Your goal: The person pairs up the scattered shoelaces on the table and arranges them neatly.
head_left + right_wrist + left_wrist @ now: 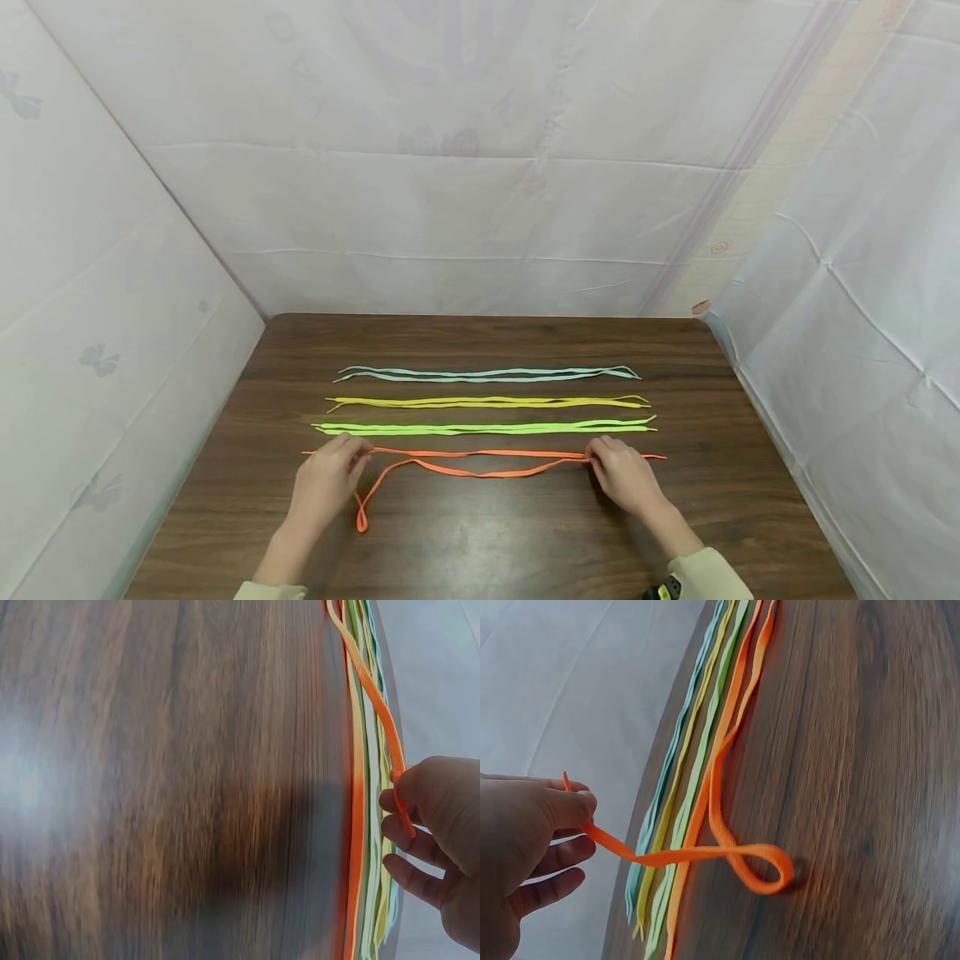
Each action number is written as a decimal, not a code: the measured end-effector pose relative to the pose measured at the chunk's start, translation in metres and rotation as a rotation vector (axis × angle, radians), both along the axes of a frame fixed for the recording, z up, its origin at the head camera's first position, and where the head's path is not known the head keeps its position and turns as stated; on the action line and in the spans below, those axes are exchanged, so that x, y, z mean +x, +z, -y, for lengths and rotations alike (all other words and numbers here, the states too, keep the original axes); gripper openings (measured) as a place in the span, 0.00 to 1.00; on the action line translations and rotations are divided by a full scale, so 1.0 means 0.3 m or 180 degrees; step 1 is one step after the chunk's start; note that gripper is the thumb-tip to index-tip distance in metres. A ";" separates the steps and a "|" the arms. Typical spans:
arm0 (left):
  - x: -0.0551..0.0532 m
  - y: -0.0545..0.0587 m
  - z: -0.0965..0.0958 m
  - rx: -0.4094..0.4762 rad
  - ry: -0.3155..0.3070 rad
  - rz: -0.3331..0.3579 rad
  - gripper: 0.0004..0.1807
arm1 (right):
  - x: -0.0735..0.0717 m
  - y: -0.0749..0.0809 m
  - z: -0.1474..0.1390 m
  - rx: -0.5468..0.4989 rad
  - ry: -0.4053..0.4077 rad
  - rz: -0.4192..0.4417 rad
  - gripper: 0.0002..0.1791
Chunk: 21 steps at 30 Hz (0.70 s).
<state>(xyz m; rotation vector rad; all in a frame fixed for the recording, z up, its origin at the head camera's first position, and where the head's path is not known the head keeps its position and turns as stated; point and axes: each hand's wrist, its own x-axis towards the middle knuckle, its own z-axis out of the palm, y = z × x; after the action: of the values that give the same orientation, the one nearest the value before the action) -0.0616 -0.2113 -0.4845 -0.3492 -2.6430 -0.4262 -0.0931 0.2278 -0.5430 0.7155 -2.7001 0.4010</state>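
My left hand (326,475) pinches one end of an orange shoelace (480,475) between thumb and index finger, the tip poking out past the fingers in the left wrist view. From there the lace drops to a small twisted loop (776,874) on the table, then runs right in a slack curve. At the right, my right hand (626,475) pinches its other end, with a short tail showing below the thumb in the right wrist view. Just behind it, a second orange shoelace (487,452) lies nearly straight across the table, partly covered by both hands.
Behind the orange laces, bright green (555,428), yellow (420,406) and pale blue shoelaces (480,380) lie in parallel rows on the dark wooden table (487,550). Pale sheeting (465,208) hangs beyond the table's back and side edges.
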 end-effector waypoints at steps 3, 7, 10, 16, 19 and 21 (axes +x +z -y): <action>-0.003 -0.006 0.032 0.0054 0.0084 0.0114 0.12 | -0.002 0.003 -0.019 -0.0031 -0.0046 0.0002 0.09; -0.011 -0.016 0.067 0.0129 0.0164 0.0255 0.09 | -0.004 0.003 -0.046 -0.0041 -0.0126 0.0020 0.09; -0.019 -0.025 0.089 0.0128 0.0242 0.0343 0.09 | -0.004 0.000 -0.065 -0.0030 -0.0176 0.0055 0.09; -0.036 -0.053 0.126 0.0128 0.0351 0.0458 0.09 | -0.001 -0.009 -0.102 0.0014 -0.0289 0.0166 0.08; -0.043 -0.060 0.141 0.0140 0.0362 0.0396 0.08 | -0.001 -0.015 -0.125 0.0002 -0.0336 0.0144 0.08; -0.046 -0.063 0.151 0.0137 0.0366 0.0337 0.08 | -0.002 -0.017 -0.140 -0.0003 -0.0384 0.0132 0.09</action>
<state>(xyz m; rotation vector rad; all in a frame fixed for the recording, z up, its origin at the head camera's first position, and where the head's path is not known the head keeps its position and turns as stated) -0.0755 -0.2565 -0.5034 -0.1643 -2.7349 -0.4752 -0.0937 0.2699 -0.5480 0.5464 -2.7644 0.3913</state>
